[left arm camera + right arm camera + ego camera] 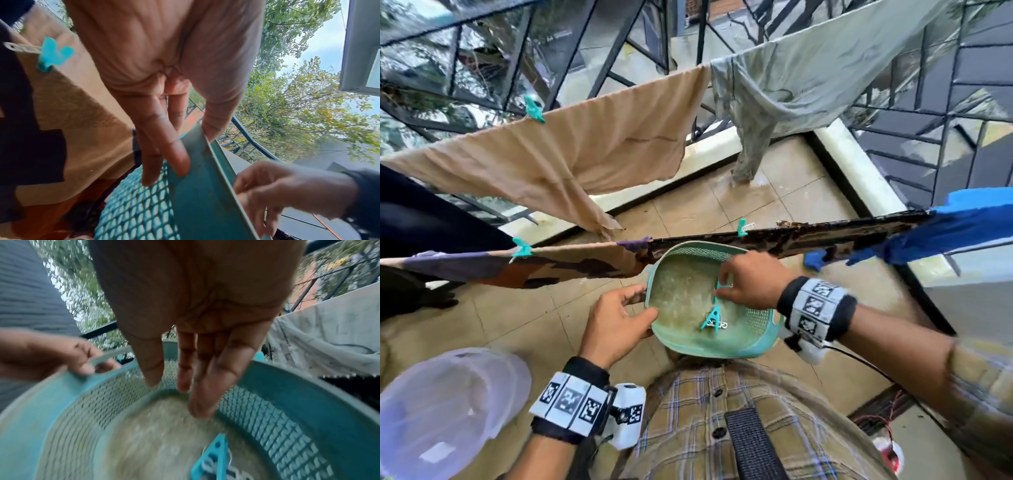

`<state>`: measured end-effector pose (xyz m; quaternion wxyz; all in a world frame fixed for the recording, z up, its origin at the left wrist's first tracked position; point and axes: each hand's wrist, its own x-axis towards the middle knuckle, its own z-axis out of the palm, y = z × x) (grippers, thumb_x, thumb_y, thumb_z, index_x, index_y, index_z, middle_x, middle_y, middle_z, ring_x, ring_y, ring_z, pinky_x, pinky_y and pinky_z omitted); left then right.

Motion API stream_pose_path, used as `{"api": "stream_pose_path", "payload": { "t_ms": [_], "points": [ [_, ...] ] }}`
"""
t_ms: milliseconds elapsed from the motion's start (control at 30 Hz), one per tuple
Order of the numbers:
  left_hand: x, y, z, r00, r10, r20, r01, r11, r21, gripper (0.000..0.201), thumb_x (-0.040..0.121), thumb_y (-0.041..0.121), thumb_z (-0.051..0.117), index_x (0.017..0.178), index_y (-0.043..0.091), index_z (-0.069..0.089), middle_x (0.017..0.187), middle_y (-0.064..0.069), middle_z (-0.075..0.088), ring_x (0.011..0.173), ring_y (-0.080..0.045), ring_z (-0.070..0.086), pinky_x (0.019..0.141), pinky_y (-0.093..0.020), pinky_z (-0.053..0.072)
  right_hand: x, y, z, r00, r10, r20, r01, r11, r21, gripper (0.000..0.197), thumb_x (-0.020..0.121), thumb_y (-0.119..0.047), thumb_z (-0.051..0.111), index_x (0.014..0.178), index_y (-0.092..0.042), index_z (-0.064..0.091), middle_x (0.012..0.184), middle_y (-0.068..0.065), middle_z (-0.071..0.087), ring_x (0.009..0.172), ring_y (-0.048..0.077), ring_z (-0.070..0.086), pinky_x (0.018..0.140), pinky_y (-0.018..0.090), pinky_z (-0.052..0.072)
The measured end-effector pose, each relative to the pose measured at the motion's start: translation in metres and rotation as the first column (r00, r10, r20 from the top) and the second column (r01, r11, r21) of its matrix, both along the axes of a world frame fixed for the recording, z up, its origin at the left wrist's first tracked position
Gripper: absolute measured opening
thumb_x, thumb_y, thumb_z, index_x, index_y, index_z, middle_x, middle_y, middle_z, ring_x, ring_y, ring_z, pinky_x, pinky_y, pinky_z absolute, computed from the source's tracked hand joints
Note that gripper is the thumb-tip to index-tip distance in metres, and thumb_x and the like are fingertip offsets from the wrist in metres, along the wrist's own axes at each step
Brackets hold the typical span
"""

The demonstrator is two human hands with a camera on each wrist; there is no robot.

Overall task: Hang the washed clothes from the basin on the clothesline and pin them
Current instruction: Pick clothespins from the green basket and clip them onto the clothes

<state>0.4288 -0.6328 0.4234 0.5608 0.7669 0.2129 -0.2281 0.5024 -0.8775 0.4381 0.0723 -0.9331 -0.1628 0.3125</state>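
Your left hand (616, 325) grips the rim of the green basket (678, 329); your right hand (751, 279) reaches inside with loose, extended fingers above a peg (712, 317), while clothes (571, 147) hang pinned on the line

Right hand (195, 305), fingers straight, reaches into teal basket (308, 386) above a teal peg (213, 456); left hand (51, 353) grips the basket rim.
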Motion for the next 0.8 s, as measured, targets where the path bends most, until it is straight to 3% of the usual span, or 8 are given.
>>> {"api": "stream_pose_path", "payload": {
  "t_ms": [67,167,333,400,500,700,800],
  "points": [
    [0.003,-0.006,0.001,0.999,-0.034,0.01,0.034,0.999,-0.003,0.038,0.081,0.005,0.071,0.116,0.02,0.072,0.109,0.014,0.071,0.087,-0.011,0.072,0.062,-0.03,0.061,-0.008,0.003,-0.016,0.998,0.008,-0.055,-0.012,0.997,-0.079,0.035,0.082,-0.051,0.064,0.102,-0.022,0.068,0.101,0.009,0.069,0.098,0.031,0.064,0.077,0.033,0.049],
    [0.007,-0.014,0.004,0.999,-0.045,0.026,0.046,0.999,-0.026,0.042,0.074,0.013,0.073,0.114,0.026,0.073,0.111,0.011,0.073,0.092,-0.014,0.072,0.066,-0.041,0.063,-0.012,-0.001,-0.028,0.999,-0.027,-0.039,0.022,0.991,-0.131,0.029,0.084,-0.037,0.062,0.099,-0.011,0.062,0.101,0.017,0.066,0.095,0.035,0.064,0.069,0.031,0.042],
    [0.009,-0.025,0.011,0.995,-0.079,0.052,0.083,0.994,-0.065,0.04,0.078,0.002,0.072,0.11,0.025,0.074,0.112,0.009,0.072,0.094,-0.012,0.072,0.065,-0.04,0.063,-0.017,-0.018,-0.034,0.997,-0.073,-0.034,0.065,0.979,-0.196,0.022,0.085,-0.037,0.06,0.085,-0.015,0.056,0.095,0.015,0.066,0.089,0.033,0.064,0.066,0.03,0.041],
    [0.008,-0.027,0.011,0.991,-0.113,0.073,0.117,0.992,-0.049,0.04,0.071,0.016,0.075,0.11,0.026,0.075,0.113,0.017,0.071,0.102,-0.008,0.07,0.071,-0.04,0.062,-0.019,-0.02,-0.035,0.994,-0.092,-0.058,0.077,0.973,-0.215,0.024,0.085,-0.039,0.059,0.084,-0.016,0.052,0.088,0.012,0.064,0.082,0.032,0.061,0.065,0.028,0.041],
    [0.007,-0.03,0.01,0.984,-0.156,0.09,0.16,0.987,-0.033,0.058,0.057,0.039,0.071,0.114,0.029,0.073,0.113,0.023,0.07,0.106,-0.002,0.067,0.082,-0.041,0.06,-0.02,-0.02,-0.035,0.988,-0.115,-0.106,0.087,0.967,-0.241,0.023,0.084,-0.038,0.06,0.083,-0.015,0.056,0.074,0.004,0.056,0.072,0.027,0.056,0.062,0.027,0.042],
    [0.011,-0.031,0.016,0.973,-0.197,0.12,0.198,0.98,0.002,0.056,0.058,0.04,0.07,0.113,0.032,0.073,0.109,0.024,0.071,0.105,0.002,0.066,0.085,-0.041,0.059,-0.027,-0.022,-0.035,0.994,-0.11,-0.03,0.1,0.97,-0.221,0.02,0.086,-0.027,0.06,0.1,-0.012,0.06,0.098,0.011,0.068,0.09,0.031,0.065,0.068,0.029,0.043],
    [0.01,-0.032,0.017,0.971,-0.209,0.113,0.21,0.978,0.001,0.052,0.06,0.038,0.071,0.112,0.033,0.074,0.107,0.028,0.069,0.104,0.004,0.065,0.084,-0.041,0.059,-0.031,-0.023,-0.031,0.993,-0.12,-0.004,0.116,0.972,-0.202,0.021,0.086,-0.03,0.06,0.099,-0.014,0.058,0.094,0.01,0.066,0.082,0.03,0.062,0.065,0.028,0.04]
  ]
}}
